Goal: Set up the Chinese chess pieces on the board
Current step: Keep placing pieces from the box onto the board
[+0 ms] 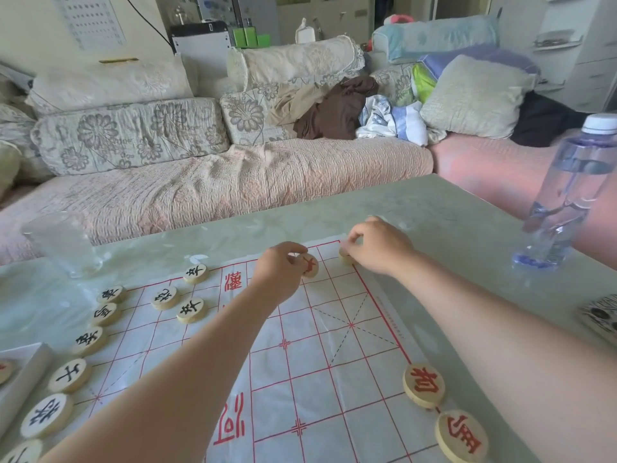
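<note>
A white paper chess board with red lines lies on the pale green table. My left hand pinches a red-marked wooden piece tilted above the far part of the board. At the board's far right corner my right hand pinches another piece, mostly hidden by the fingers. Several black-marked pieces line the left edge. Two red-marked pieces sit on the right edge near me.
A clear plastic water bottle stands at the table's right side. At the far left sits a clear plastic cup, with a white box holding a piece near it. A patterned object lies at the right edge. A sofa with cushions runs behind.
</note>
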The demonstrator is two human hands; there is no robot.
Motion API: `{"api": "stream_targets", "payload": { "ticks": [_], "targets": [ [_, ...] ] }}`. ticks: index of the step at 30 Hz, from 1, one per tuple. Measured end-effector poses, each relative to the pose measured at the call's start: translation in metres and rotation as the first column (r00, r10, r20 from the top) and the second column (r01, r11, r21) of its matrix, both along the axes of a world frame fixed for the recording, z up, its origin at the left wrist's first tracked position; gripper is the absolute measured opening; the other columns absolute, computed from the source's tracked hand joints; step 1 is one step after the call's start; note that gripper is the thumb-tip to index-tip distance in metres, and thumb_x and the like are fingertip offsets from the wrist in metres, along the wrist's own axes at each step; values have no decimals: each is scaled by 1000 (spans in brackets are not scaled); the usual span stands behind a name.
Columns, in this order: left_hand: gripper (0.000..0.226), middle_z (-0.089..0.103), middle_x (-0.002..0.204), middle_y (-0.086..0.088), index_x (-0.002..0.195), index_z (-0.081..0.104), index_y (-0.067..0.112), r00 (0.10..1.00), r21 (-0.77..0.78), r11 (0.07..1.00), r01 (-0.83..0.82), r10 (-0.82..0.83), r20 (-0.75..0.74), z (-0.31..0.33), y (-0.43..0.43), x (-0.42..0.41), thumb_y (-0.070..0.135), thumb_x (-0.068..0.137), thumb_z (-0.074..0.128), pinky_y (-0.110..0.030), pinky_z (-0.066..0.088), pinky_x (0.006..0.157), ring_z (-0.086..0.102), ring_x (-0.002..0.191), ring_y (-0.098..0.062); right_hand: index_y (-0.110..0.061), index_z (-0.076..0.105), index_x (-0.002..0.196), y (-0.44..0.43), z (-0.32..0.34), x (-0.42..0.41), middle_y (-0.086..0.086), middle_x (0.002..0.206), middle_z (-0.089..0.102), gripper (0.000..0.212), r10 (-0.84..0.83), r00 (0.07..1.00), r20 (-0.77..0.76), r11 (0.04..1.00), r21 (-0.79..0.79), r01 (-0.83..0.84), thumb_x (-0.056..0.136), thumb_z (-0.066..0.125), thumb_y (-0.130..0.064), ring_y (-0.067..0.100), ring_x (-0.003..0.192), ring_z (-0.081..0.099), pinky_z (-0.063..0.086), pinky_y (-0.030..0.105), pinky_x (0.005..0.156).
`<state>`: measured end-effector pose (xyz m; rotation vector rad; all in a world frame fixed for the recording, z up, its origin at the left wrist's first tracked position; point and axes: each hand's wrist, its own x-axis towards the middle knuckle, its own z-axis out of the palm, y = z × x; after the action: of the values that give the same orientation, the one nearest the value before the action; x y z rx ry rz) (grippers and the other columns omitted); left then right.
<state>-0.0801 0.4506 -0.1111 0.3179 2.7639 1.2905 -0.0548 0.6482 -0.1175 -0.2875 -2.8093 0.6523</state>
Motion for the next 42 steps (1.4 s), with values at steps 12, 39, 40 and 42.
{"api": "stream_targets", "payload": {
  "ticks": [12, 39, 40, 42],
  "targets": [
    [11, 62, 70, -6, 88, 73, 11, 971, 445, 885, -137, 30, 239, 13, 40, -24, 19, 88, 65, -22, 44, 52, 50, 52, -14, -28, 72, 87, -11, 12, -26, -13, 93, 68, 28, 185, 972, -148, 874, -427, -232, 66, 90, -30, -7, 67, 54, 40, 21, 67],
    [45, 49, 130, -2, 135, 46, 26, 938, -550, 834, 43, -223, -266, -6, 16, -18, 42, 93, 49, -38, 41, 95, 41, 124, -22, -31, 68, 93, -40, 12, -38, -6, 103, 59, 14, 77, 994, -78, 994, -66, -82, 93, 55, -31, 19, 90, 59, 37, 27, 71],
    [44, 51, 128, -2, 134, 47, 26, 939, -530, 847, 39, -212, -270, -3, 9, -14, 41, 93, 49, -38, 42, 95, 42, 123, -22, -31, 69, 94, -50, 16, -34, -8, 102, 61, 13, 124, 990, -67, 989, -77, -129, 93, 56, -31, 19, 92, 60, 38, 27, 71],
    [39, 54, 122, -1, 127, 51, 24, 938, -508, 861, 17, -189, -289, 3, -10, -5, 40, 92, 50, -37, 43, 91, 45, 120, -21, -31, 68, 98, -75, 27, -24, -10, 98, 63, 13, 196, 979, -57, 972, -118, -202, 91, 57, -30, 17, 93, 61, 40, 28, 72]
  ]
}}
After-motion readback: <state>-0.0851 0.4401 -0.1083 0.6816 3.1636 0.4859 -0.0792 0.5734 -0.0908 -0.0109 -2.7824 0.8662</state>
